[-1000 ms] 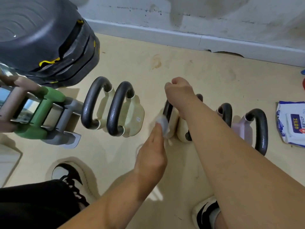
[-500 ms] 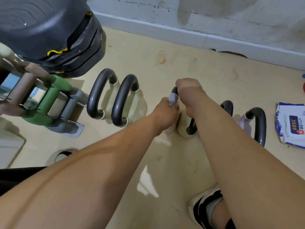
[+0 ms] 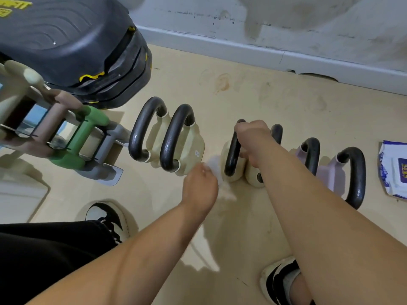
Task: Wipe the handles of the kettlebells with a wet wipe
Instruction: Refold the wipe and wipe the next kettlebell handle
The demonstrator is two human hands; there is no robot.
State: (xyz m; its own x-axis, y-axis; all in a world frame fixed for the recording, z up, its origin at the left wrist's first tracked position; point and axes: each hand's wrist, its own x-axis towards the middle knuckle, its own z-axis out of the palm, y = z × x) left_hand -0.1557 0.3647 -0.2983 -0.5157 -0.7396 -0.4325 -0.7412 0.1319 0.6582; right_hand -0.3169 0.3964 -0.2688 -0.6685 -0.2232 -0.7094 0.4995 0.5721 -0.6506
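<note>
Several kettlebells with black handles stand in a row on the beige floor. My right hand (image 3: 253, 137) grips the top of the handle (image 3: 231, 157) of a cream kettlebell (image 3: 226, 172) in the middle. My left hand (image 3: 201, 186) is just left of that kettlebell, low near its base, and holds a blurred white wet wipe (image 3: 212, 167). Two cream kettlebells (image 3: 189, 148) stand to the left. Two lilac kettlebells (image 3: 330, 172) stand to the right, partly behind my right arm.
A wet wipe pack (image 3: 394, 170) lies on the floor at the right edge. A rack with a green dumbbell (image 3: 77, 139) stands at left, below a black step platform (image 3: 66, 47). My shoes (image 3: 108, 219) are near the bottom. The wall skirting (image 3: 242, 51) runs behind.
My left hand has come down from the top of the handle, next to my right hand, to the kettlebell's base with the wipe. My right hand keeps its grip.
</note>
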